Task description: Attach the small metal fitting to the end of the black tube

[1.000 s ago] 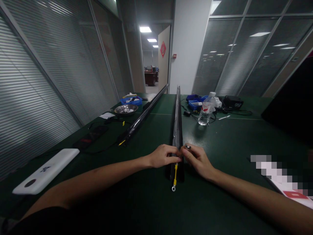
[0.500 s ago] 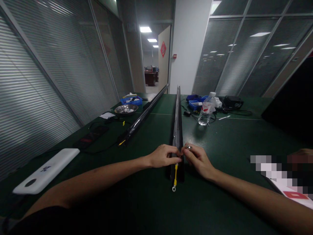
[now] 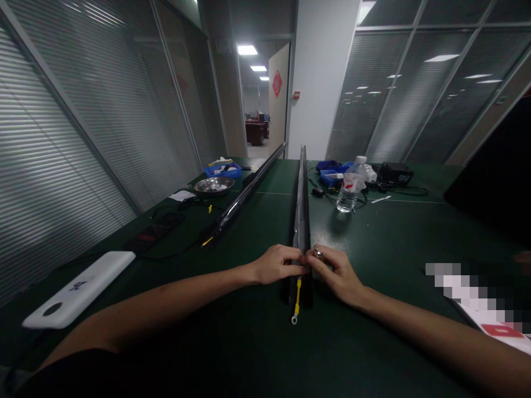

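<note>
your left hand point(image 3: 279, 264) and right hand point(image 3: 335, 272) meet at the near end of the long dark channel point(image 3: 302, 210), fingers narrow and bent inward. what sits between the fingertips is hidden, so i can't tell whether either hand is pinching anything. the channel lies lengthwise on the green tabletop point(image 3: 385, 237), running toward its far edge. its yellow lead point(image 3: 298, 293) comes out below your fingers, ending in a ring terminal point(image 3: 294, 319) that points away from the far edge.

you seem to be doing close fingertip work at that end; by my judgement, it calls for a steady channel and small, light moves, without tugging the lead.

a second dark strip point(image 3: 244, 193) slants toward the far edge, between the channel and the tabletop's left edge. the bottle point(image 3: 347, 194) stands upright right of the channel.
</note>
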The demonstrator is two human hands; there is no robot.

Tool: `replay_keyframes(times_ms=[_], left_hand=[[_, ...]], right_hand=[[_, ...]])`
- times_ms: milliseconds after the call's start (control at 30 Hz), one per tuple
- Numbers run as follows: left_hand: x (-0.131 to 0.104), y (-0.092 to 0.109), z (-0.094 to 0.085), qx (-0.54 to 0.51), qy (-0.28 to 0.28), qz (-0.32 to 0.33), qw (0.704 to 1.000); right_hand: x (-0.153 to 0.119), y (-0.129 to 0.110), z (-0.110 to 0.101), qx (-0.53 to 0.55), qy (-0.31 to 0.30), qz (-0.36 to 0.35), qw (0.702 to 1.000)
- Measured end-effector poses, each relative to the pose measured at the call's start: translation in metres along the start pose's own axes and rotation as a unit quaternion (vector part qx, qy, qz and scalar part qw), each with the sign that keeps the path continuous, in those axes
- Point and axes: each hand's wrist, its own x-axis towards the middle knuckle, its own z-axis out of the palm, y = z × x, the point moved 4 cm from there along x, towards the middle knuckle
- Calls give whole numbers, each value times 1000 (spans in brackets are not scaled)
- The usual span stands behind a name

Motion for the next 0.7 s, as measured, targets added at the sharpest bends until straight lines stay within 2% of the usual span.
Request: replay_keyframes(times_ms=[167, 400, 700], left_hand=[[-1, -2, 0, 12, 11, -17, 1000], [-1, -2, 0, 31, 13, -30, 999], [-2, -2, 1, 44, 8, -19, 999]], right_hand=[[-1, 5, -1, 8, 28, 14, 999], [-3, 17, 3, 73, 22, 42, 996], [-2, 14, 2, 42, 4, 18, 999]])
